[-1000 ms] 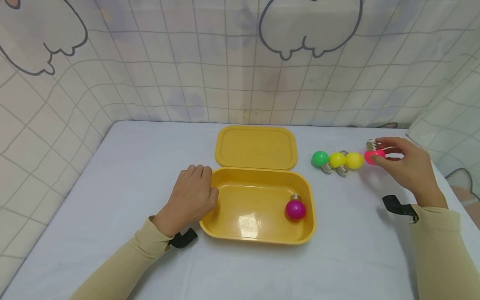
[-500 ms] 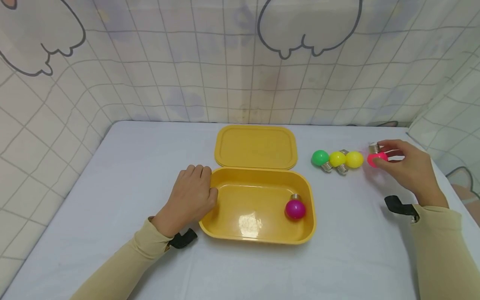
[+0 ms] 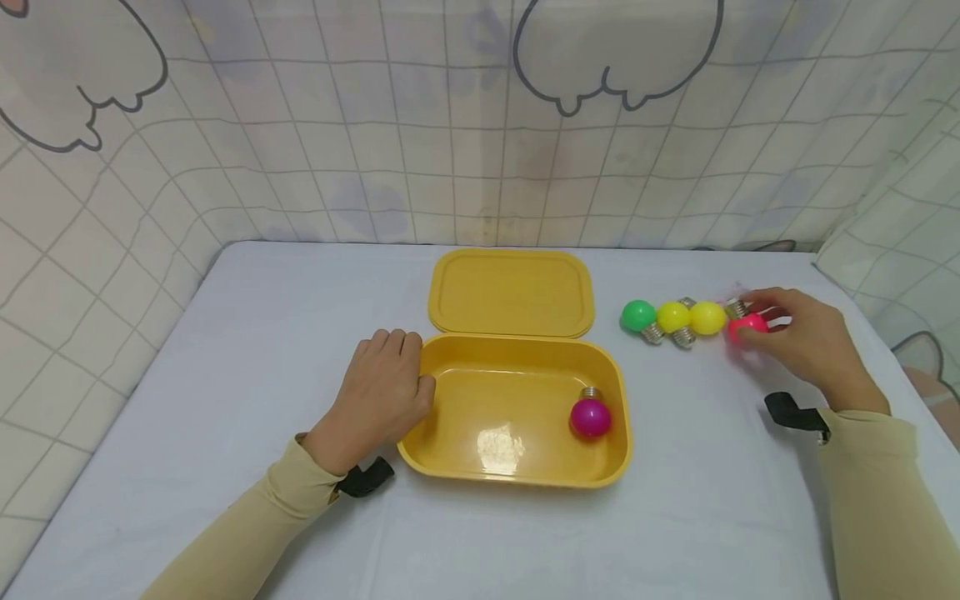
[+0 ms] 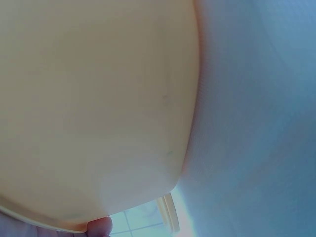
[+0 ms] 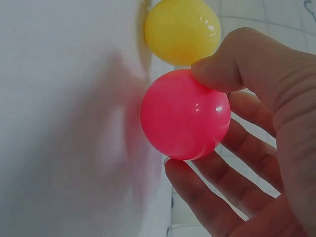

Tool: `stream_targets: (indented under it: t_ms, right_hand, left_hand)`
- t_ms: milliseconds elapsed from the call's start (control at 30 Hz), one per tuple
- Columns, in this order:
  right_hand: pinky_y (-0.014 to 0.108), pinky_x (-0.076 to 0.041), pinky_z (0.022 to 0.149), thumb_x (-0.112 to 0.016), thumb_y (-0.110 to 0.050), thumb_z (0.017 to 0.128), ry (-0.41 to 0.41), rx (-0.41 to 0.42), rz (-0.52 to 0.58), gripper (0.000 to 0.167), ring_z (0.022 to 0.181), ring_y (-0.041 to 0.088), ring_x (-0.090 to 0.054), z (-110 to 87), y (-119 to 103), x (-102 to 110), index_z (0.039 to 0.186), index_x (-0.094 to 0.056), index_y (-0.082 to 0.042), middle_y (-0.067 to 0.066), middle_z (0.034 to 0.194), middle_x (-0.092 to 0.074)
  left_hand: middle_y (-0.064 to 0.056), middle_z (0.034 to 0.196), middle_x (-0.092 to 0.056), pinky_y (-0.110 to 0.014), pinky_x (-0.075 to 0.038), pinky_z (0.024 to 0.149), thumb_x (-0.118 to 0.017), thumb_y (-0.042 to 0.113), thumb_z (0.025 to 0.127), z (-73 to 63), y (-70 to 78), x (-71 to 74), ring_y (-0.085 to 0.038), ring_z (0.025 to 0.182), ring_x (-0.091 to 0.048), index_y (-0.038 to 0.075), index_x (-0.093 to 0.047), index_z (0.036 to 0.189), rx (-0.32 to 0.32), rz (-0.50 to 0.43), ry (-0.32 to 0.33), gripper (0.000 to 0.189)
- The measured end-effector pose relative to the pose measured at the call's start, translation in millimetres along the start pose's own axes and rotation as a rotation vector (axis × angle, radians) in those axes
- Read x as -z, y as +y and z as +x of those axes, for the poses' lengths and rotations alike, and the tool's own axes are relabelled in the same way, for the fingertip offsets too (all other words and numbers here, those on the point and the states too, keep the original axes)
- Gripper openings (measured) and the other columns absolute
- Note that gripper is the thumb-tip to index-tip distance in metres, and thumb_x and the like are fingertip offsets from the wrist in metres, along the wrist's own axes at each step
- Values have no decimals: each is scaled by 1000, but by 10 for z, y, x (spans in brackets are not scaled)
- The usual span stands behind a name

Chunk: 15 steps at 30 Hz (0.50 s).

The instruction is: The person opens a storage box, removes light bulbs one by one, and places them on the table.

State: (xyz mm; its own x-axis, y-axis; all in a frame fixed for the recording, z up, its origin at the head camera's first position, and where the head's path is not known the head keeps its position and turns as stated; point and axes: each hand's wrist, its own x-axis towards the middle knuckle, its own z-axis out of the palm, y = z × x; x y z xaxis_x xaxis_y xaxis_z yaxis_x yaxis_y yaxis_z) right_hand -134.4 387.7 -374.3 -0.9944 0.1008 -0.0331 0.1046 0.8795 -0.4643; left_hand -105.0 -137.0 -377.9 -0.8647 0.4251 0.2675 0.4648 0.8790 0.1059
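My right hand (image 3: 810, 346) holds a pink light bulb (image 3: 745, 327) between thumb and fingers, at the right end of a row of bulbs. In the right wrist view the pink bulb (image 5: 185, 116) appears close beside a yellow bulb (image 5: 182, 32). The row has a green bulb (image 3: 638, 316) at its left, then a yellow bulb (image 3: 672, 317) and another yellow bulb (image 3: 707, 318). My left hand (image 3: 382, 392) grips the left rim of a yellow box (image 3: 517, 481); its outer wall (image 4: 98, 98) fills much of the left wrist view. A magenta bulb (image 3: 590, 418) lies inside the box.
A flat yellow lid (image 3: 512, 292) lies behind the box. Everything rests on a white-covered table (image 3: 225, 375). A grid-patterned curtain (image 3: 375, 125) hangs along the back and sides.
The pink bulb has tilted, and the right hand has brought it slightly down and left, close to the nearer yellow bulb. The left hand and box have stayed in place.
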Motion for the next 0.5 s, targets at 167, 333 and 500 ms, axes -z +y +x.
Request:
stream_targets:
  t_ms: [167,333,500]
  right_hand:
    - [25,-44,71,-75,-39,92,-6,8,-26,64,115,45,-55,0,1,-9,143,-55,-6,26,129,-61]
    - [25,-45,70,-75,-38,92,-13,20,-36,63,115,46,-55,0,-13,-15,142,-55,-4,28,129,-60]
    - [24,-44,70,-75,-35,92,-19,16,-40,64,114,46,-54,8,-27,-20,144,-54,-4,28,130,-59]
  left_hand:
    - [-7,75,-39,-32,-25,68,-47,16,89,-1,-1,-2,-25,72,-35,4,-45,84,4,-1,-7,13]
    - [-7,75,-38,-32,-25,68,-47,16,89,0,0,-4,-25,72,-35,4,-45,84,2,-1,-2,13]
    - [-7,74,-38,-32,-25,67,-47,15,88,-1,0,-4,-25,71,-34,5,-44,82,-5,-1,8,12]
